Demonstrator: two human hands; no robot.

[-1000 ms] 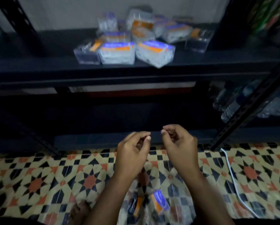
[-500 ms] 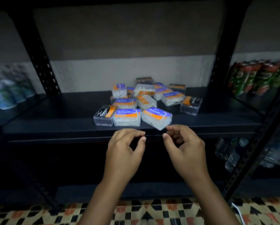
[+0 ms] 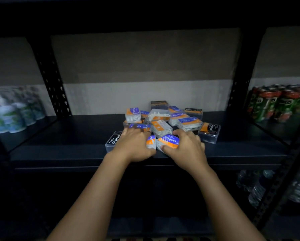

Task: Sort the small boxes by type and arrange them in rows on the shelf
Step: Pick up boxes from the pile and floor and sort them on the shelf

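I see both hands reaching onto the dark shelf (image 3: 67, 152), where the small boxes (image 3: 163, 119) lie in a loose, unsorted heap near the middle, some flat, some tilted on others. My left hand (image 3: 134, 145) lies palm down over a box at the heap's front edge, fingers spread and fairly straight across its top, with a black "Charcoal" box (image 3: 113, 140) just beside it on the left. My right hand (image 3: 187, 146) grips the "Smooth" box (image 3: 169, 140), thumb curled along its near edge and fingers round its far side. A "Round" box (image 3: 189, 122) lies behind that hand, and another black "Charcoal" box (image 3: 210, 132) sits at the right end of the heap. Blurred bottles (image 3: 10, 115) stand in the left bay, cans (image 3: 277, 103) in the right.
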